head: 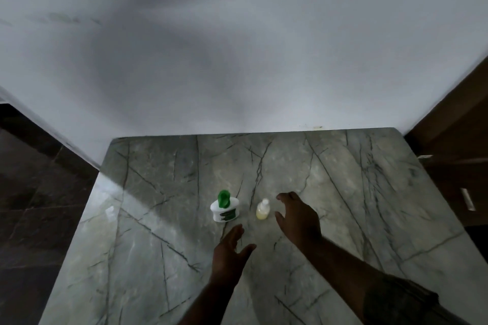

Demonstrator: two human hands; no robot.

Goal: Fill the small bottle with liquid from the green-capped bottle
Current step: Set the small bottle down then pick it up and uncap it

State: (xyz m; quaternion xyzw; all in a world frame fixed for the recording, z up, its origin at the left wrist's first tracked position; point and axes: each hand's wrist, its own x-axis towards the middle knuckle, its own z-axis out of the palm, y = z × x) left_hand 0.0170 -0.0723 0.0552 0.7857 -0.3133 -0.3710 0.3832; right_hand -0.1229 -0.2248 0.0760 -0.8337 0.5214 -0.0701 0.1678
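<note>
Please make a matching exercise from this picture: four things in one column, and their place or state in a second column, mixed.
1. green-capped bottle
2. small bottle
3. left hand
4. right hand

A. open, just right of the small bottle
B. cap flipped up
C. holds yellowish liquid
D. open, nearer than the white bottle

Pairs: 1-B, 2-C, 3-D, 4-A

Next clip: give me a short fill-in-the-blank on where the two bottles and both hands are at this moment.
1. The flip cap of the white bottle is coloured ____.
2. The small bottle holds a pale ____ liquid.
3. The hand nearest the small bottle is the ____ hand.
4. The left hand is open and holds ____.

Missing words: green; yellow; right; nothing
</note>
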